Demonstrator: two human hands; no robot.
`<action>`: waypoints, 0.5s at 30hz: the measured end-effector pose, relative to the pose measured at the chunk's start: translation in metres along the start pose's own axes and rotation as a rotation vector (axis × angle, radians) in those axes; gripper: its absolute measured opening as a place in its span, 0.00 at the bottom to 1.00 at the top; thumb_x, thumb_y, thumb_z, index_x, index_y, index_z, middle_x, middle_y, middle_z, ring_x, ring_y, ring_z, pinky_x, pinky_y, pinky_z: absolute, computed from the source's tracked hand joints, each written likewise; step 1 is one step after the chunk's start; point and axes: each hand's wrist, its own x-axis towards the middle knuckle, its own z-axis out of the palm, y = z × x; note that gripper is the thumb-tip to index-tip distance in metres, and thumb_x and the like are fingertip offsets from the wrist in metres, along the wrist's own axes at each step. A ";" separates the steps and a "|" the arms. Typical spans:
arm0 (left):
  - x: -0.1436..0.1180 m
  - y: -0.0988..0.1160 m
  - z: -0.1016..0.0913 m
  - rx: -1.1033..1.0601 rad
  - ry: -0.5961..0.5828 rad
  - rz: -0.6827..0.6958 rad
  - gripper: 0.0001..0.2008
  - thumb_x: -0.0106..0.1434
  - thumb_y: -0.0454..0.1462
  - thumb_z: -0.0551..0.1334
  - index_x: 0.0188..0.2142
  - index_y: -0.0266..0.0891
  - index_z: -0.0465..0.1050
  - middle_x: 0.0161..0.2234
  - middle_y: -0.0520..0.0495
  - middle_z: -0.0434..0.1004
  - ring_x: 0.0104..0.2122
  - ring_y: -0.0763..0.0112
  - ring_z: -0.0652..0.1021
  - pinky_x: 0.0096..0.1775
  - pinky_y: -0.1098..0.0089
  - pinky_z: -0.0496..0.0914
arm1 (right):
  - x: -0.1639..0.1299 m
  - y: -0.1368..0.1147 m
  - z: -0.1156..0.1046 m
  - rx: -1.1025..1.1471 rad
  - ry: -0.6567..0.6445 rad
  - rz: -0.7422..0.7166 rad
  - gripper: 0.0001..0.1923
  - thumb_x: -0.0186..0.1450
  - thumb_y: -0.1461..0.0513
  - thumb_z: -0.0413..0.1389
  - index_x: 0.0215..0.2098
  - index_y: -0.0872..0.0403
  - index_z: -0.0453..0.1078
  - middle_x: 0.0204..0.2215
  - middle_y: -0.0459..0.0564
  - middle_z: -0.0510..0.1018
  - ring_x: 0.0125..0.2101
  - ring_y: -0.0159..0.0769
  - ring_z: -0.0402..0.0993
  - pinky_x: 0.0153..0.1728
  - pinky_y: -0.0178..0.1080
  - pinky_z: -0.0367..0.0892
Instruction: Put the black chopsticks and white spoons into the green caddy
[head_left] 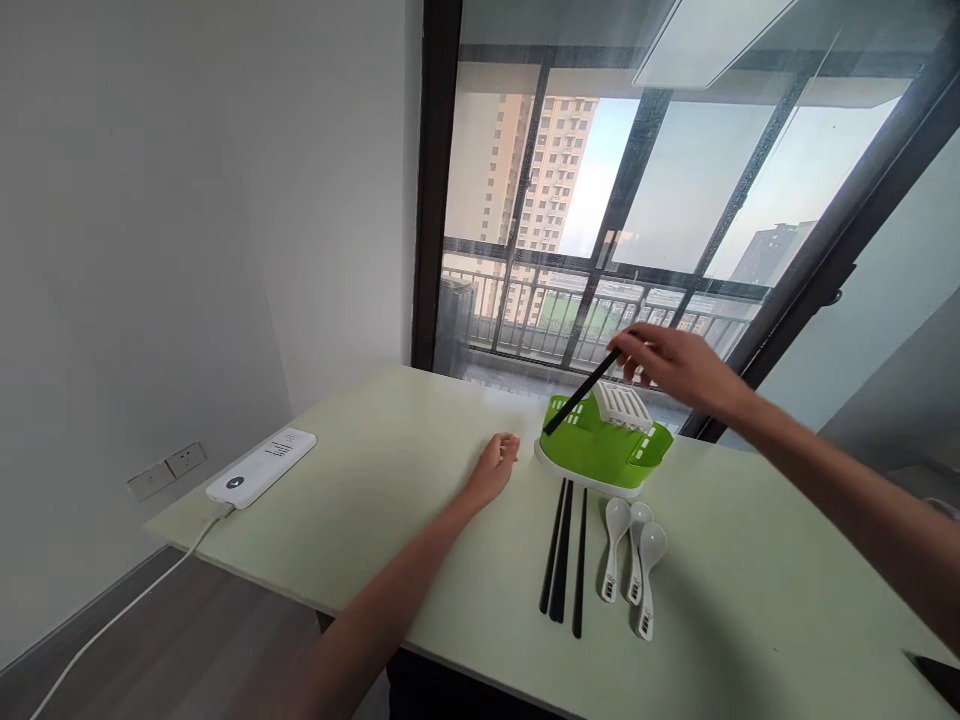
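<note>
Your right hand (671, 365) pinches one black chopstick (581, 392) at its top end, tip slanting down into the left slot of the green cutlery drainer (604, 445). Your left hand (493, 468) rests loosely curled on the table (375, 520), just left of the drainer, holding nothing. More chopsticks (562, 560) and three white spoons (630, 565) lie in front; open table lies left, up to the power bank (261, 466) near the edge.
</note>
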 end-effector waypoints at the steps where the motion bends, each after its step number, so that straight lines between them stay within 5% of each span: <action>1: 0.001 -0.001 -0.001 0.004 0.013 -0.020 0.24 0.71 0.56 0.49 0.49 0.40 0.68 0.49 0.41 0.76 0.42 0.67 0.78 0.46 0.64 0.71 | 0.005 0.003 -0.008 0.010 0.026 -0.002 0.27 0.70 0.41 0.45 0.40 0.53 0.73 0.28 0.51 0.81 0.23 0.35 0.76 0.26 0.37 0.69; 5: 0.002 -0.002 -0.002 0.023 0.009 -0.039 0.24 0.71 0.56 0.48 0.45 0.40 0.67 0.44 0.44 0.76 0.38 0.68 0.78 0.45 0.64 0.71 | 0.024 0.018 -0.024 -0.025 0.101 0.032 0.29 0.70 0.40 0.45 0.39 0.54 0.73 0.27 0.52 0.81 0.22 0.35 0.75 0.25 0.37 0.69; 9: 0.000 0.000 -0.003 0.031 -0.002 -0.059 0.24 0.71 0.57 0.46 0.44 0.41 0.65 0.44 0.44 0.75 0.38 0.67 0.78 0.42 0.65 0.71 | 0.039 0.037 -0.016 -0.081 0.123 0.086 0.26 0.71 0.43 0.46 0.38 0.54 0.73 0.27 0.52 0.81 0.20 0.34 0.74 0.25 0.37 0.67; 15: 0.000 0.001 -0.003 0.047 -0.006 -0.061 0.24 0.71 0.57 0.46 0.44 0.41 0.65 0.43 0.44 0.75 0.38 0.66 0.78 0.42 0.64 0.70 | 0.056 0.068 0.018 -0.188 -0.067 0.111 0.21 0.72 0.51 0.43 0.38 0.54 0.73 0.28 0.51 0.82 0.24 0.36 0.76 0.27 0.35 0.66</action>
